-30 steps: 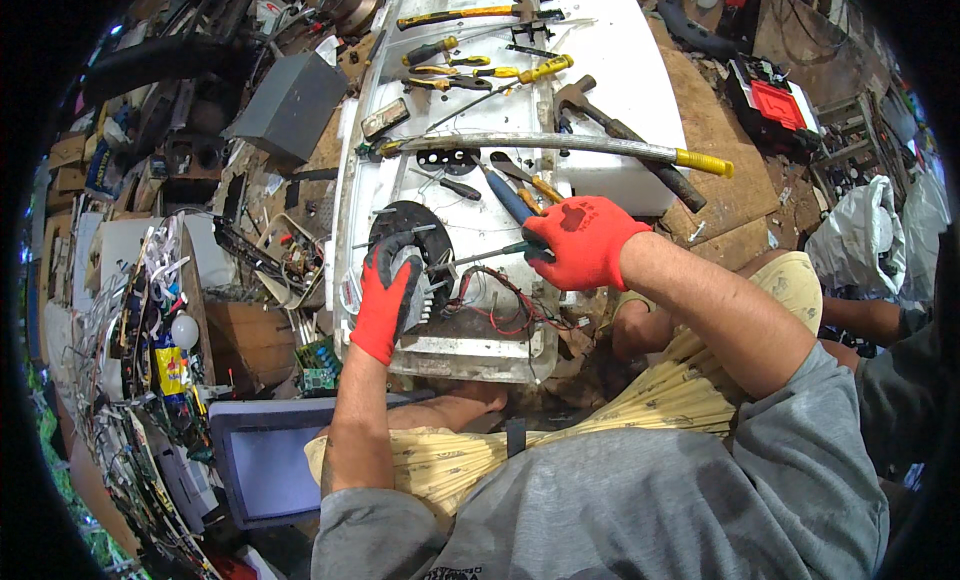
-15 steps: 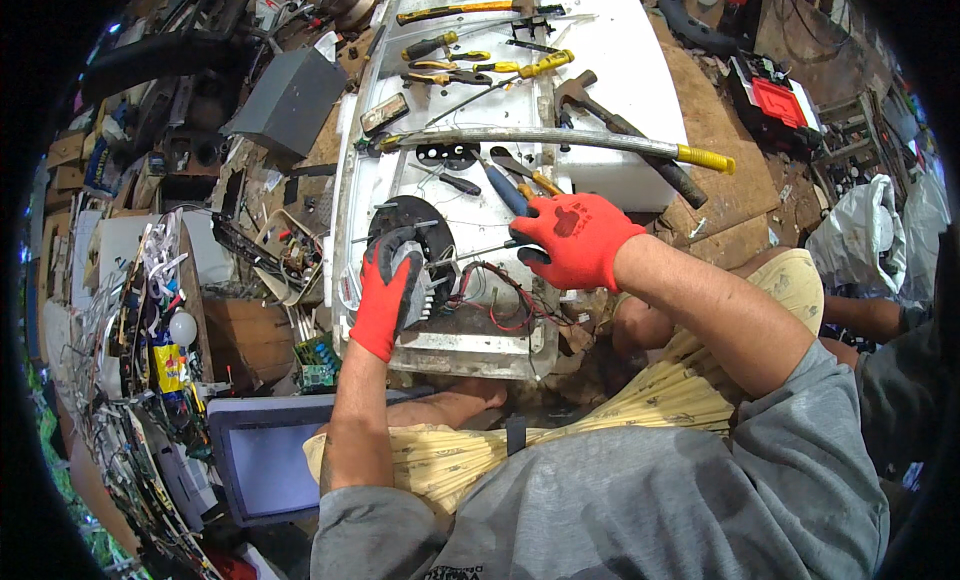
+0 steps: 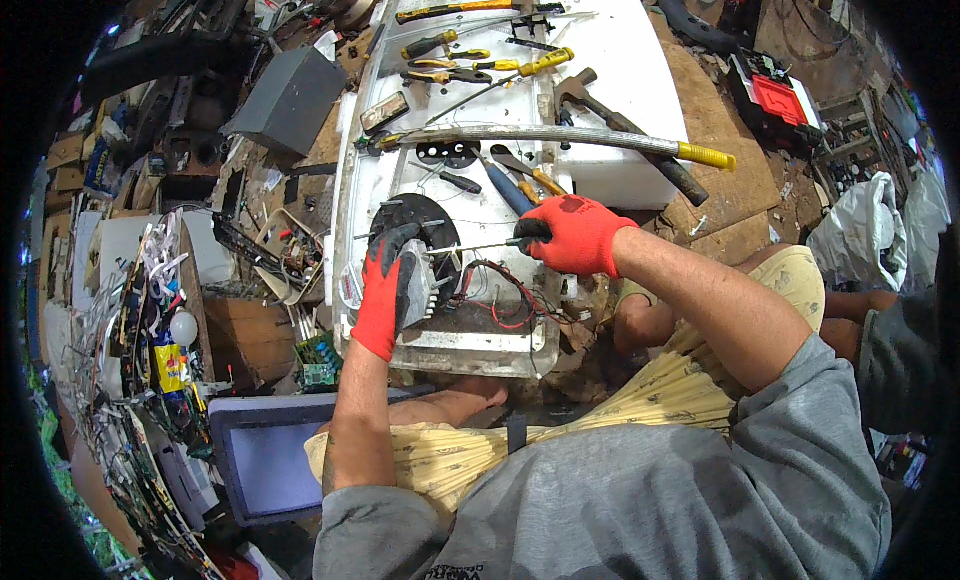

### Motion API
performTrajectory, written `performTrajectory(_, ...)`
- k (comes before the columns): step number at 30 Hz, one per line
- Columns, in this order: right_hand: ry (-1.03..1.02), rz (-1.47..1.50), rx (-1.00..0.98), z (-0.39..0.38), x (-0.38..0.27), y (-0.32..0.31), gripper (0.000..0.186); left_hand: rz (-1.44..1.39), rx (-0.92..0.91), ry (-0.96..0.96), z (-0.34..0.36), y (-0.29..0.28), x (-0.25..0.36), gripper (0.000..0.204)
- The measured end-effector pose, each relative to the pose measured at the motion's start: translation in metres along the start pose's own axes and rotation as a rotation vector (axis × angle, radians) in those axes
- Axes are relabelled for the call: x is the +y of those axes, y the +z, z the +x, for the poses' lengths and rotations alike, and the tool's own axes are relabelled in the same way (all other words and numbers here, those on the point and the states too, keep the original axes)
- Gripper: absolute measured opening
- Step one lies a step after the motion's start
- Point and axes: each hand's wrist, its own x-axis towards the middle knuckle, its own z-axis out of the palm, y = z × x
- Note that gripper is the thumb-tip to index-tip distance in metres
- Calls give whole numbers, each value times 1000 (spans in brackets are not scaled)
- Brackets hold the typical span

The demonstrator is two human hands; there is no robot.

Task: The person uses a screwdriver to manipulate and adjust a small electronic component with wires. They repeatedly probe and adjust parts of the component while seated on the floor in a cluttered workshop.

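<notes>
From my end of the feed, the biggest thing below me is the white panel (image 3: 470,342), running away from the person's lap, with a white block (image 3: 620,80) along its right side. The tub (image 3: 270,410) sits to the left of the lap, and the grey box (image 3: 285,100) stands off the panel's far left. A pipe (image 3: 540,134) with a yellow end lies across the panel and over the handle of a hammer (image 3: 608,116). Nearer me, the black disc (image 3: 400,210) lies flat, studs rising from it.

Both hands wear red gloves with dark fingers. I see the left hand (image 3: 380,295) bent over the finned part (image 3: 420,278), fingers curled across its top and thumb set apart on the right; it has hold of the part at the disc's near side. The right hand (image 3: 580,237) is closed around the handle of a screwdriver (image 3: 480,246), fingertips drawn together. The shaft points left, almost level, its tip at the finned part's far right edge; I can't tell whether it touches.

Just beyond the right hand lies a blue-handled tool (image 3: 508,187). The smallest things I pick out are the red and black wires (image 3: 510,292), loose on the panel right of the part.
</notes>
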Motion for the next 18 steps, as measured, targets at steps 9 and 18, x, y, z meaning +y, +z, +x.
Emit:
performTrajectory(9,-35,385,33,-12,-20,8,30,4,13,-49,-8,-7,-33,56)
performTrajectory(18,-136,454,69,1,-15,32,42,303,-39,-99,-7,-16,-7,74)
